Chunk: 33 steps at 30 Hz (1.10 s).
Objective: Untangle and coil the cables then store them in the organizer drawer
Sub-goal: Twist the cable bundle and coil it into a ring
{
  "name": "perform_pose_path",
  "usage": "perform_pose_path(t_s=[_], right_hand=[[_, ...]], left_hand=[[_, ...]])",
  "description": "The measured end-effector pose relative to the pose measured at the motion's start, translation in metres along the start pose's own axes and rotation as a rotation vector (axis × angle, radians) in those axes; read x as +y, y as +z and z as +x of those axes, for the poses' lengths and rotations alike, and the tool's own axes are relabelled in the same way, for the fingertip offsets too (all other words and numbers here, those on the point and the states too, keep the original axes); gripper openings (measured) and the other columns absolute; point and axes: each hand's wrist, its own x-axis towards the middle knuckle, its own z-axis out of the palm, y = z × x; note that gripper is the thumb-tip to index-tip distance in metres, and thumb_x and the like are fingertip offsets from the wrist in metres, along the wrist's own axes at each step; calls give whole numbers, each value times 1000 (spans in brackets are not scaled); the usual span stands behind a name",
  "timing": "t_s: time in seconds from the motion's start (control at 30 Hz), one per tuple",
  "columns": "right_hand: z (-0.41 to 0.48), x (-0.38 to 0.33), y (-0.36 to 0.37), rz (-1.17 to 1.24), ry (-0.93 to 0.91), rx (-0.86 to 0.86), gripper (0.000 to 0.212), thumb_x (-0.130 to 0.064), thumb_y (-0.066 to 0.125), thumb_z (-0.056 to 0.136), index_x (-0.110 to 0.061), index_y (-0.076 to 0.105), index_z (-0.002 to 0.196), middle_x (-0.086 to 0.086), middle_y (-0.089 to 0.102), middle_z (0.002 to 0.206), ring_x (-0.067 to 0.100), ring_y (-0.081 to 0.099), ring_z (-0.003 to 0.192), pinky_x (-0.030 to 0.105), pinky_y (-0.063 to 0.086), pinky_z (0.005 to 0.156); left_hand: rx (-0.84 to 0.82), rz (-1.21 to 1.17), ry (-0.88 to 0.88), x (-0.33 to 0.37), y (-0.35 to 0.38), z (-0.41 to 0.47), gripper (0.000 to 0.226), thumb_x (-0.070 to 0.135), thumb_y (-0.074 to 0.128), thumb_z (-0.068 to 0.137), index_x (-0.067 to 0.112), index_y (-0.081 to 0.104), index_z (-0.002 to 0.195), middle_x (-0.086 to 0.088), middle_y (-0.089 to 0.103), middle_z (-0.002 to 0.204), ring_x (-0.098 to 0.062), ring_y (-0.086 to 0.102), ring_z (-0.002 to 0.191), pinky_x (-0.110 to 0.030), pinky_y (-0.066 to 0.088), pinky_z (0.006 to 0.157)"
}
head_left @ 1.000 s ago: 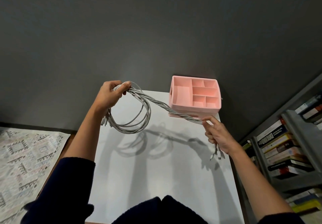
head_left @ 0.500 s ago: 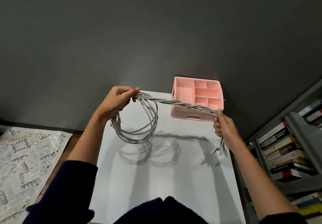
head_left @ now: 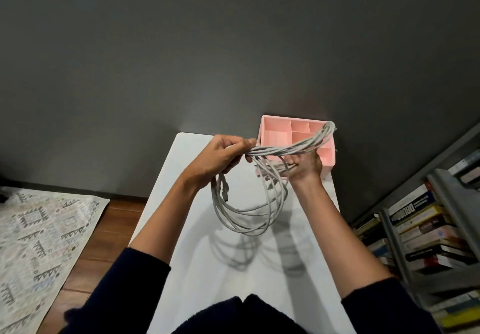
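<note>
Head view: a bundle of gray cables (head_left: 249, 210) hangs in the middle of the frame, held above a white table (head_left: 181, 229) by both hands. The left hand (head_left: 223, 157) sits just left of center, its fingers curled round the top of the bundle, with the thumb and forefinger pinching the strands where they bunch together. The right hand (head_left: 305, 167) is close beside it to the right, fingers wrapped round the other side of the same bundle.

Below the two hands the cables sag in several loose loops, clear of the table, and they cast a shadow on it. A few plug ends dangle inside the loops. From the left hand a twisted run of strands rises toward the upper right, passes in front of the pink organizer (head_left: 274, 138), bends at its far right corner and comes back down to the right hand.

The organizer stands at the far end of the table against a dark gray wall (head_left: 233, 47), its open compartments showing nothing inside. A patterned rug (head_left: 39, 229) lies at lower left on a wooden floor (head_left: 104, 229). Stacked books (head_left: 420, 219) fill shelves at lower right.
</note>
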Motion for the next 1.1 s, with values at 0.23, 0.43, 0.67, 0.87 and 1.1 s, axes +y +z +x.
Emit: perform_pose_path(t_s=[0.23,0.43,0.67,0.87,1.1], right_hand=[[-27,1,3,32,365,-393,22,-24,71,69,-14,53,62,1,54,53,22,59,52,34,54,61],[-44,-6,-8,2,545,-557,34,-28,53,84,0,70,75,14,66,72,25,61,64,30,54,61],[-88,-4,-7,76,748,-671,33,-33,38,94,-11,54,76,-1,36,74,14,33,69,30,42,61],[-85,-6,-31,21,848,-864,63,-71,42,83,-8,47,83,5,37,70,18,39,61,37,48,72],[-67,2,-45,-530,502,-1038,31,-7,77,72,-14,54,91,-3,29,64,7,33,55,19,35,59]], left_hand=[[-34,98,85,10,16,1,35,19,51,98,2,61,68,12,40,41,-2,28,41,-12,25,44],[-31,23,97,9,25,-1,35,14,51,98,-1,60,68,-1,54,55,0,39,40,-7,30,45],[97,70,146,3,29,5,32,20,57,95,8,64,67,-3,58,64,-3,42,54,-14,35,53],[175,117,155,3,19,7,36,22,57,95,6,62,63,12,50,47,-3,35,47,-14,30,49],[233,231,114,-5,16,10,42,34,60,93,3,66,65,-23,51,58,-15,38,54,-26,31,54]])
